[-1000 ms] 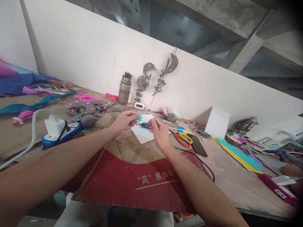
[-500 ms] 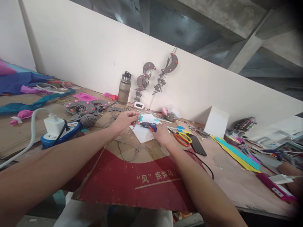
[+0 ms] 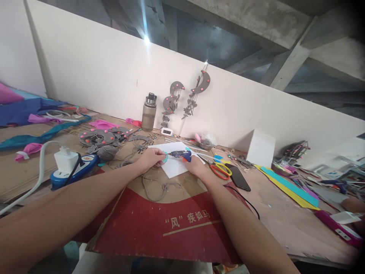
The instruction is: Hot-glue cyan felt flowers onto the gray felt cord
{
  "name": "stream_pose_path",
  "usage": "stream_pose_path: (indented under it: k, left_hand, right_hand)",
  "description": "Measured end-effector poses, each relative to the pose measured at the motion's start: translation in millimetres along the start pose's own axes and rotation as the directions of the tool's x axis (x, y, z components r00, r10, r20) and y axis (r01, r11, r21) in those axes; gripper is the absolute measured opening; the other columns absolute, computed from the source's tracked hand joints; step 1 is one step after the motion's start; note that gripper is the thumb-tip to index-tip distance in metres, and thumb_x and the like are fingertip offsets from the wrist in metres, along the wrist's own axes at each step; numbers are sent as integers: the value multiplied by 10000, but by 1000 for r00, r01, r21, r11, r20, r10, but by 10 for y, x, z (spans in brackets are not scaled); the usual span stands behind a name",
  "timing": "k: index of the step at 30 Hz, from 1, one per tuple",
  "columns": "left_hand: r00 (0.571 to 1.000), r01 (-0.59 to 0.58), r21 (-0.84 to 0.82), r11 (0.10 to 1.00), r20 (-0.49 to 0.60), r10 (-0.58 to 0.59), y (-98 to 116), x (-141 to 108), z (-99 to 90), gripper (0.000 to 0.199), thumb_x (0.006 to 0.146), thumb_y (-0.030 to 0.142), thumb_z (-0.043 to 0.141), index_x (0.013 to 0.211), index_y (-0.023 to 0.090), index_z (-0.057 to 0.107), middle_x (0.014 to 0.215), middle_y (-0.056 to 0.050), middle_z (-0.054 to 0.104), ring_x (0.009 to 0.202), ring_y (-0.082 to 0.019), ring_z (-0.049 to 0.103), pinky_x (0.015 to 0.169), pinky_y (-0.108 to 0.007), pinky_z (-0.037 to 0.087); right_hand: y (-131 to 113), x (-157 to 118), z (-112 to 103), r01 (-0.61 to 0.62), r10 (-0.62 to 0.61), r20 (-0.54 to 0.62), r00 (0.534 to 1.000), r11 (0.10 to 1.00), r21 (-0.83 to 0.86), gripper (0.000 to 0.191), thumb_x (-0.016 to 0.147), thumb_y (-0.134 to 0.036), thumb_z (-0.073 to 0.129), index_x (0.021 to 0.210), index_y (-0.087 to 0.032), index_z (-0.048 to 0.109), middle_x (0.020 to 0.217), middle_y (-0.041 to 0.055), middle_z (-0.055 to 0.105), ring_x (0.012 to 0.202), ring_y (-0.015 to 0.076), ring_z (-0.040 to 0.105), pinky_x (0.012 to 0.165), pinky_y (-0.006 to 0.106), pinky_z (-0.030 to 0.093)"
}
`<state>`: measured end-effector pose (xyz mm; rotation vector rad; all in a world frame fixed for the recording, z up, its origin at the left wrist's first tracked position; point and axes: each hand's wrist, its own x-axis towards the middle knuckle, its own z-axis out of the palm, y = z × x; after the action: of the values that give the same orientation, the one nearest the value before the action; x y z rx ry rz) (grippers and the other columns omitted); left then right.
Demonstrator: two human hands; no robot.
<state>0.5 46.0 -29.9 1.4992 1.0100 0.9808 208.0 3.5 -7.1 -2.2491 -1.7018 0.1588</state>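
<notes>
My left hand (image 3: 151,159) pinches a small teal piece (image 3: 165,156) between thumb and fingertips, above the left part of a white sheet (image 3: 172,171). In my right hand (image 3: 195,166) is a blue glue gun (image 3: 186,155), held by its grip with the nozzle pointing left at the teal piece. Whether the nozzle touches the piece I cannot tell. Another small teal bit shows behind the gun on the sheet. Grey yarn (image 3: 159,192) trails loosely over the cardboard (image 3: 148,217) below my left hand.
Yellow and orange scissors (image 3: 221,169) and a black phone (image 3: 238,178) lie right of my right hand. A bottle (image 3: 149,114) stands by the wall. Left are grey yarn (image 3: 107,150) and a blue power strip (image 3: 74,173). Another person's hand (image 3: 352,205) shows far right.
My left hand has moved slightly left and down, drawing the teal piece toward the sheet's left side. The glue gun has turned a little, its nozzle now more level.
</notes>
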Motion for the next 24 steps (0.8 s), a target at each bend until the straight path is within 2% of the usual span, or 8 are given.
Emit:
stream_pose_path:
  k: [3, 7, 12, 16, 20, 24]
  left_hand:
    - [1000, 3, 36, 999, 20, -4, 4, -4, 1, 214, 658, 285, 668, 790, 123, 624, 498, 0, 604, 410, -95, 514, 439, -203, 388]
    - [999, -23, 53, 998, 35, 21, 25, -16, -3, 214, 668, 292, 653, 788, 118, 621, 501, -3, 605, 415, -100, 516, 442, -209, 395]
    - [999, -7, 80, 997, 40, 4, 77, -47, -5, 196, 663, 289, 641, 772, 127, 619, 501, 4, 601, 423, -104, 516, 432, -206, 381]
    - [998, -21, 76, 997, 63, 17, 87, -45, -7, 187, 656, 298, 634, 748, 137, 613, 517, 1, 611, 455, -114, 535, 456, -211, 400]
    - [1000, 2, 36, 999, 27, -3, 73, -29, 3, 194, 640, 307, 634, 742, 144, 605, 520, 2, 609, 461, -117, 534, 483, -221, 419]
    - [1000, -29, 18, 999, 6, 29, 87, -43, 15, 179, 622, 311, 632, 695, 150, 602, 499, 6, 591, 444, -115, 505, 464, -221, 394]
  right_hand:
    - [16, 38, -33, -15, 18, -52, 998, 998, 57, 381, 772, -332, 503, 1069, -99, 560, 1082, 167, 631, 951, 249, 624, 744, 292, 465]
    - [17, 56, -67, 9, 6, -141, 990, 995, 102, 397, 799, -265, 452, 1152, -88, 490, 1146, 168, 600, 1034, 236, 593, 832, 286, 445]
    - [70, 55, -18, 20, -11, -231, 973, 999, 38, 412, 817, -222, 448, 1196, -65, 412, 1121, 193, 600, 1047, 259, 580, 874, 325, 421]
    - [143, 56, 28, 17, -24, -178, 984, 999, -40, 437, 844, -254, 420, 1233, -62, 368, 1119, 209, 603, 1067, 289, 571, 913, 384, 386]
    - [155, 47, 29, 36, -55, -127, 990, 989, -146, 511, 847, -272, 412, 1288, -27, 326, 1108, 238, 608, 1084, 311, 563, 978, 454, 306]
    - [126, 28, -36, -18, -8, -122, 992, 977, -213, 549, 865, -315, 388, 1300, 14, 322, 1087, 276, 606, 1059, 330, 576, 975, 486, 288]
